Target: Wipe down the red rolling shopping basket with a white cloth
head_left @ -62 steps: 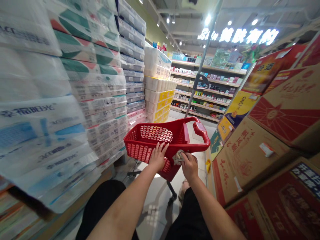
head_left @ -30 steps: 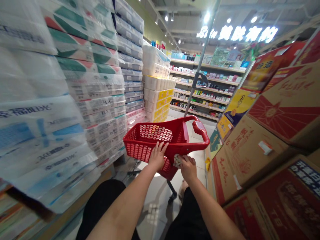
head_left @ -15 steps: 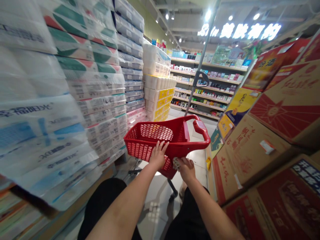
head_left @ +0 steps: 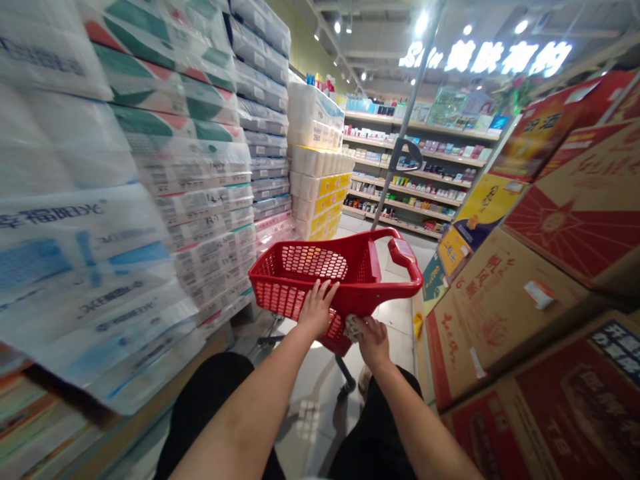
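Note:
In front of me stands a red shopping cart [head_left: 305, 291] with a perforated plastic basket, its handle to the right. My left hand [head_left: 316, 308] lies against the near side of the basket, fingers stretched out and spread, with the tips at the rim. To its right, my right hand [head_left: 370, 337] is closed on a crumpled greyish cloth [head_left: 353, 327], pressed to the lower side of the basket. Part of the cloth is hidden by my fingers. No goods show in the visible part of the basket.
Wrapped tissue packs [head_left: 215, 200] are stacked high on the left. Cardboard cartons [head_left: 495, 307] line the right side close to my arm. Behind the cart rises a metal pole [head_left: 406, 113], with stocked shelves [head_left: 430, 160] farther back. A dark cart wheel [head_left: 346, 389] stands on the tiled floor.
The view has shifted very slightly. Both hands stay at nearly the same places on the cart, the cloth still in my right hand.

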The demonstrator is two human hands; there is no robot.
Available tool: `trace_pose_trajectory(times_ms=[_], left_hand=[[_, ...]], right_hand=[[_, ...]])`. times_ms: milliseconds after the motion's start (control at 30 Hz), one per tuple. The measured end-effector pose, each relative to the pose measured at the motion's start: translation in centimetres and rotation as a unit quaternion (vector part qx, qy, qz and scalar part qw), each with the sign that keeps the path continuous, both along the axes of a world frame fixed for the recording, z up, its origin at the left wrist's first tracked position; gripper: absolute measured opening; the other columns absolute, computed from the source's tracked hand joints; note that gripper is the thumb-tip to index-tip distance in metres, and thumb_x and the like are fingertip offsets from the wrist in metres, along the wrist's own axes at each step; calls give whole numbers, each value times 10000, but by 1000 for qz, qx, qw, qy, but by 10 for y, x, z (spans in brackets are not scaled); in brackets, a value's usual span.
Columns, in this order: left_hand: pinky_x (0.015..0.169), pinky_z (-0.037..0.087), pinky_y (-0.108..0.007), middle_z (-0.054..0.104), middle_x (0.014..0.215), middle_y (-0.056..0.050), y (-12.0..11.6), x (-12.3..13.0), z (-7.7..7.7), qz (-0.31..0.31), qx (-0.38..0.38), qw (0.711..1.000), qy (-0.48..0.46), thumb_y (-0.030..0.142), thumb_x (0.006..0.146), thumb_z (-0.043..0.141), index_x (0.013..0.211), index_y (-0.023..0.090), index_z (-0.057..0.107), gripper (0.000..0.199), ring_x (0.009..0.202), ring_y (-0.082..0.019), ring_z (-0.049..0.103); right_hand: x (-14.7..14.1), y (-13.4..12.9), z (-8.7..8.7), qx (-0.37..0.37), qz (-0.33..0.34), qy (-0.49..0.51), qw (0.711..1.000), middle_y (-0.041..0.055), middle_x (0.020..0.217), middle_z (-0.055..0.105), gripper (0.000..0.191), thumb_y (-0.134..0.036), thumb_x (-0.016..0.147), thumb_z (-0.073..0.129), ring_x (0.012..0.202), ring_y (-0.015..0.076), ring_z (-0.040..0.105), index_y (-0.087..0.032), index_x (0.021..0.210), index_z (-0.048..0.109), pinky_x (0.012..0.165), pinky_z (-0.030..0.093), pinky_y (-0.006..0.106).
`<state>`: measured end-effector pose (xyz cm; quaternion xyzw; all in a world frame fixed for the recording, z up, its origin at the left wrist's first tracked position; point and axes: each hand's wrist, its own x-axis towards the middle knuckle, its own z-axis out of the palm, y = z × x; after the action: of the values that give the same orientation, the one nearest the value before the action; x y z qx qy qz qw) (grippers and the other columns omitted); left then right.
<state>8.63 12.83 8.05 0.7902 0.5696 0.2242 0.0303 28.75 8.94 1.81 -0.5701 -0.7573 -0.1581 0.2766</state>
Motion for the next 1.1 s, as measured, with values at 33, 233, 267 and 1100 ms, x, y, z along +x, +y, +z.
trace_pose_trajectory(times_ms=[33,233,267,1100], left_hand=[[1179,154,-460,140,1584,7,0,0,0,0,0,1000,2,81,786,441,1500,332,127,820,1464,-261,17],[1178,158,-459,150,1581,3,-1,0,2,-1,-12,1000,-4,76,778,436,1501,325,133,822,1464,-256,9],[1177,159,-461,151,1581,0,-1,0,3,-2,-12,1000,-5,75,777,436,1501,324,131,824,1464,-255,7],[1175,164,-455,166,1578,-7,-4,2,8,-4,-24,999,-21,101,777,453,1499,313,160,807,1465,-245,8]], right_hand=[[-1,0,0,-15,2,-6,1000,32,981,657,416,-45,750,546,897,184,551,-265,1075,683,810,341,305],[0,1,-1,0,-8,21,1000,52,1064,632,462,-68,762,554,945,191,536,-258,1175,640,871,336,316],[1,1,-1,-10,-9,19,1000,48,1053,633,445,-73,765,554,934,191,537,-269,1153,651,860,339,317],[0,-1,-9,-17,-3,-42,999,33,973,652,343,-93,796,589,875,192,539,-287,1062,683,832,309,336]])
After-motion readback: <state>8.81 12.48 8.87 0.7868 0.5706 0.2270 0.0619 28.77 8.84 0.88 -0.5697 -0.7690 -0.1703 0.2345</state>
